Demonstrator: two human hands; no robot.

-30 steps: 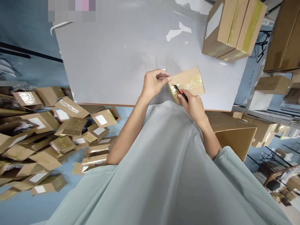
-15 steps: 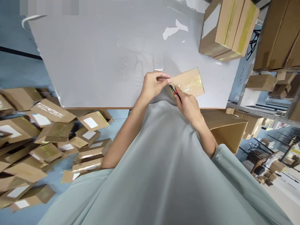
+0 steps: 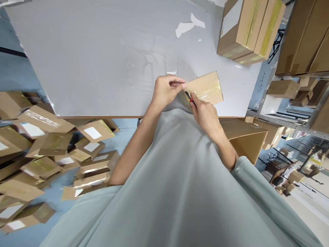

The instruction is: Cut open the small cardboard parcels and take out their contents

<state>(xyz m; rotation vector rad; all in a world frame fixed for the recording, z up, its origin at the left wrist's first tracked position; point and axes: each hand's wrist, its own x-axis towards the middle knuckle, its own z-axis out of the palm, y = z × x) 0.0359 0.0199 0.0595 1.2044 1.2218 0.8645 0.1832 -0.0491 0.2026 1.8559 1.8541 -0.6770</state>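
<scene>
A small cardboard box (image 3: 205, 84) with shiny clear-yellow tape on it lies at the near edge of the table, tilted towards my body. My left hand (image 3: 167, 90) pinches its left end between thumb and fingers. A black-and-red utility knife (image 3: 189, 96) is gripped in my right hand (image 3: 206, 115), its front end against the taped left end of the box. Whether its blade is in the tape I cannot tell. My fingers partly cover the knife handle.
Two taped cartons (image 3: 241, 32) stand at the table's back right, with torn white paper scraps (image 3: 186, 27) to their left. Opened boxes (image 3: 52, 144) pile up on the floor at left. A large open carton (image 3: 248, 140) sits below the table at right, near metal shelving (image 3: 290, 120).
The camera view has shifted slightly, so the table and floor boxes appear a little further left and higher. Both hands keep their hold on the box and knife, barely moving.
</scene>
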